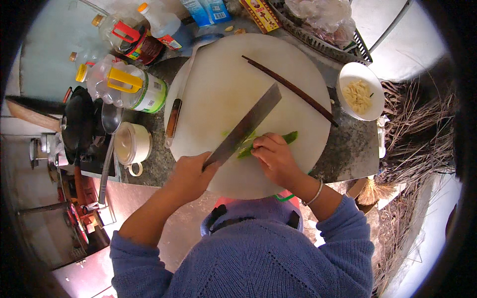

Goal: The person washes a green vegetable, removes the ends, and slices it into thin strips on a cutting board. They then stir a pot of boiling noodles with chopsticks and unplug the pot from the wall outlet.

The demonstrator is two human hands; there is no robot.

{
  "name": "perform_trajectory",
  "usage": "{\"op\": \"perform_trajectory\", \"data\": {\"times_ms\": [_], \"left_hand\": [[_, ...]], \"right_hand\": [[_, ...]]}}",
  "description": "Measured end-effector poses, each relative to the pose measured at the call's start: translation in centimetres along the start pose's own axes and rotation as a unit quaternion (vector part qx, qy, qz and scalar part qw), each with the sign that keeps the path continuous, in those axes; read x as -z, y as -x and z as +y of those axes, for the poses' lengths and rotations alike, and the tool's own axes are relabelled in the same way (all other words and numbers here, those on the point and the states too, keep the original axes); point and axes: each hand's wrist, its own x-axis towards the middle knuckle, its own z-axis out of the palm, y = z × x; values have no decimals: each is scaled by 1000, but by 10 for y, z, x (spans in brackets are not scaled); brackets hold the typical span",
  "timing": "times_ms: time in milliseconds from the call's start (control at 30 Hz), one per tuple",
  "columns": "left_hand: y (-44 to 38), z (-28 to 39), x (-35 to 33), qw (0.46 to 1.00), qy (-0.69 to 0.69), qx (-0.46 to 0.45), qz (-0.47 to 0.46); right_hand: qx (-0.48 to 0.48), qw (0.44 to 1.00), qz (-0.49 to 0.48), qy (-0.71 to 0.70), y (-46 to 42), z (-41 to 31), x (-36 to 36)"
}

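Observation:
My left hand (192, 177) is closed around the handle of a broad kitchen knife (248, 123), its blade slanting up and right over a round white cutting board (216, 89). Beside the blade, my right hand (275, 158) holds a green pepper piece (290, 137) down on the board with curled fingertips. A few small green slices lie against the blade, partly hidden by it. Farther up the board rests a pair of dark wooden chopsticks (294, 93). At the board's left edge lies a second long knife (174, 119) with a wooden handle.
On the right stands a white bowl (360, 91) of pale sliced food. Left of the board are a large oil bottle (126, 87), a lidded cream cup (132, 143), a ladle (111, 119) and a black wok (77, 124). A black plastic basket (320, 41) with bags sits behind.

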Motion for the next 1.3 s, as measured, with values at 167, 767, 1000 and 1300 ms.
{"op": "perform_trajectory", "data": {"times_ms": [167,767,1000,1300], "left_hand": [[17,13,25,991,-66,33,-109],[1,20,31,984,-26,84,-153],[-14,12,-5,994,-59,-2,-87],[-10,12,-22,992,-108,-13,-58]], "right_hand": [[-5,1000,15,8,2,-2,-1],[-25,998,-60,-11,6,1,2],[-19,999,-48,-1,3,0,-2],[-4,997,-1,83,2,-8,3]]}}
